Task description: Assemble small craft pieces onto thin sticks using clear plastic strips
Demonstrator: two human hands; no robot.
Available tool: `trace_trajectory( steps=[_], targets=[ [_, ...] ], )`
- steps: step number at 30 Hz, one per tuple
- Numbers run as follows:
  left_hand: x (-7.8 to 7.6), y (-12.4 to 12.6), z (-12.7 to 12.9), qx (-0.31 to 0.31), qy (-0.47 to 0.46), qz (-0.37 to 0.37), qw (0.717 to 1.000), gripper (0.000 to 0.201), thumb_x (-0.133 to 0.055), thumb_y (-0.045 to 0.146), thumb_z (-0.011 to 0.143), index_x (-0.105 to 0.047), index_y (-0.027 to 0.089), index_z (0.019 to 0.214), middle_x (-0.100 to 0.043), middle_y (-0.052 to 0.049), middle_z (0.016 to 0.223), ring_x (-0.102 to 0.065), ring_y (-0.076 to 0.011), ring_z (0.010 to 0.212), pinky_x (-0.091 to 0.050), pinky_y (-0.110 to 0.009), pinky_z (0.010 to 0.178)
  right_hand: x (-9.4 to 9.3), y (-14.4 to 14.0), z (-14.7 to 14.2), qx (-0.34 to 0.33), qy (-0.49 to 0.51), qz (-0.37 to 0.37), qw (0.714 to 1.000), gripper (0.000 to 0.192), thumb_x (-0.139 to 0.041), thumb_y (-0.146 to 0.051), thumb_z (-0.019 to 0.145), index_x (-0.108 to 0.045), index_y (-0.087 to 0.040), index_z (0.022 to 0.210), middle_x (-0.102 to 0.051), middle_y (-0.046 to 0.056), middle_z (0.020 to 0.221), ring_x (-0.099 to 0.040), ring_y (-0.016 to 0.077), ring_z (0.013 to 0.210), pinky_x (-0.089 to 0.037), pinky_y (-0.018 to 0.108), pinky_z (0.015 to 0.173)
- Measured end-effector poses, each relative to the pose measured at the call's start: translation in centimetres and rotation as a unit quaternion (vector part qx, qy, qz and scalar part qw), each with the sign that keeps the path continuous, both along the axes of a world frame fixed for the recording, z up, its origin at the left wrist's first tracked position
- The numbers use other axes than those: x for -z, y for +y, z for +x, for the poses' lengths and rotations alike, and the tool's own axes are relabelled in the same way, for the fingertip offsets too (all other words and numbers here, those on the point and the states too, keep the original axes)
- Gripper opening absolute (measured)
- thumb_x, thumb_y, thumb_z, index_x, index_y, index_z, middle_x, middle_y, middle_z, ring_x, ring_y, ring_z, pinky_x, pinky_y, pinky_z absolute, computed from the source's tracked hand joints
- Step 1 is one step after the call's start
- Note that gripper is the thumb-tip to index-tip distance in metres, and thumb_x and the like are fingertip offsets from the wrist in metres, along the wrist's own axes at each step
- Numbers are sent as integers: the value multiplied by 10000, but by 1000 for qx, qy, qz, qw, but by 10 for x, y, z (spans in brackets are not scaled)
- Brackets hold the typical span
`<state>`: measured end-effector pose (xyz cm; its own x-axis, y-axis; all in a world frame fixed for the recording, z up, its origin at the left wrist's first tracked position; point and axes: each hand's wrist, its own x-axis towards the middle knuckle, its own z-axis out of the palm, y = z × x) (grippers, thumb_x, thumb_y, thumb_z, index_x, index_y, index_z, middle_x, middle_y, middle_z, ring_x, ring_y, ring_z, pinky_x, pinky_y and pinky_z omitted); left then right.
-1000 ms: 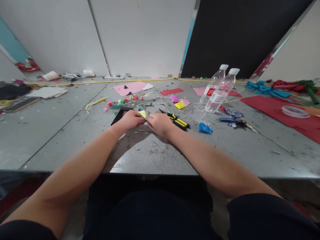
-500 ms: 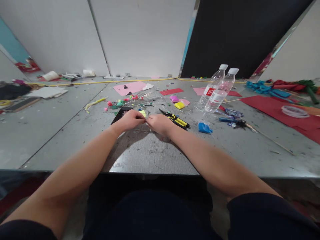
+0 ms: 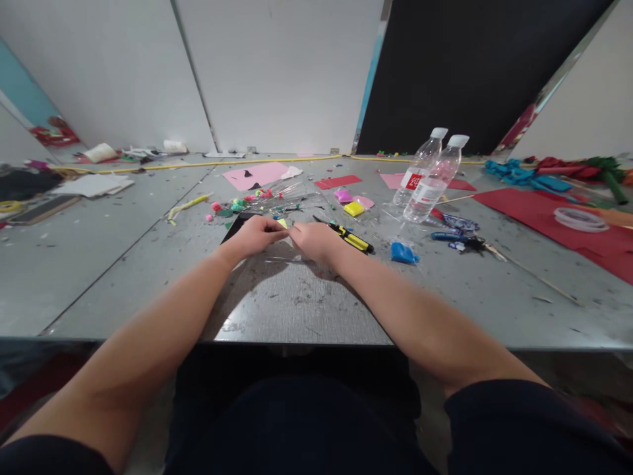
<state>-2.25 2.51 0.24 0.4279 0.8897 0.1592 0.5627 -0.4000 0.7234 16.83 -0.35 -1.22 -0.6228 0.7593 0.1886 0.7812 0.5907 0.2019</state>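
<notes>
My left hand (image 3: pixel 256 236) and my right hand (image 3: pixel 315 241) meet fingertip to fingertip above the table, both closed in a pinch. Whatever lies between the fingers is too small to make out; a thin clear strip seems to show just below them. Under and behind my left hand is a dark flat object (image 3: pixel 236 224), partly covered by it. A pale yellow piece (image 3: pixel 283 223) peeks out behind the fingertips. Right of my right hand lie black and yellow pliers (image 3: pixel 357 240), with a blue packet (image 3: pixel 404 253) farther right.
Two clear bottles (image 3: pixel 431 188) with white caps stand at the right. Beads (image 3: pixel 240 204), a pink sheet (image 3: pixel 262 175) and a yellow packet (image 3: pixel 354 209) lie beyond my hands. At far right is a red sheet (image 3: pixel 524 218); blue-handled pliers (image 3: pixel 445 236) lie left of it.
My hands stay together at nearly the same spot, with only slight finger movement. The view has shifted a little; nothing else has visibly moved.
</notes>
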Motion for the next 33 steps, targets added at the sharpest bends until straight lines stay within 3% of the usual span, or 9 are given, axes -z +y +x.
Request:
trace_trajectory(
  steps=[5,13,19,28,33],
  targets=[
    [2,0,1,-13,-25,-18,999,197,-719,344,770,-759,153,790,-614,-3,634,-483,-106,576,-360,-239,559,0,2,1,22,30,0,999,357,-328,-183,1037,-630,-75,1195,-683,184,1096,-637,249,861,-382,333,686],
    [5,-1,4,-42,-55,-68,995,181,-700,327,729,-711,153,679,-548,14,538,-448,-105,513,-322,-247,515,-3,-8,-6,29,42,-3,999,353,-345,-199,1036,-623,-85,1222,-691,195,1083,-680,285,905,-446,351,719],
    [-1,-9,11,-53,13,-61,997,179,-692,279,694,-663,155,569,-512,32,475,-401,-97,480,-290,-255,499,-4,-10,-13,35,17,-47,998,320,-393,-103,985,-652,-73,1169,-711,219,1065,-696,305,986,-503,360,786],
    [-2,-11,12,-44,19,-61,997,166,-662,228,697,-642,154,550,-501,35,476,-402,-100,496,-295,-259,506,-9,-15,-15,23,-26,-54,998,395,-321,-75,986,-600,-38,1263,-681,262,1139,-687,323,1028,-527,392,814],
    [-6,-11,12,-23,22,-20,999,104,-692,208,681,-684,157,592,-581,29,546,-461,-113,563,-354,-254,573,-6,-12,-13,20,-20,-60,998,406,-290,-101,1007,-575,-41,1290,-670,252,1163,-677,303,1012,-522,390,808]
  ],
)
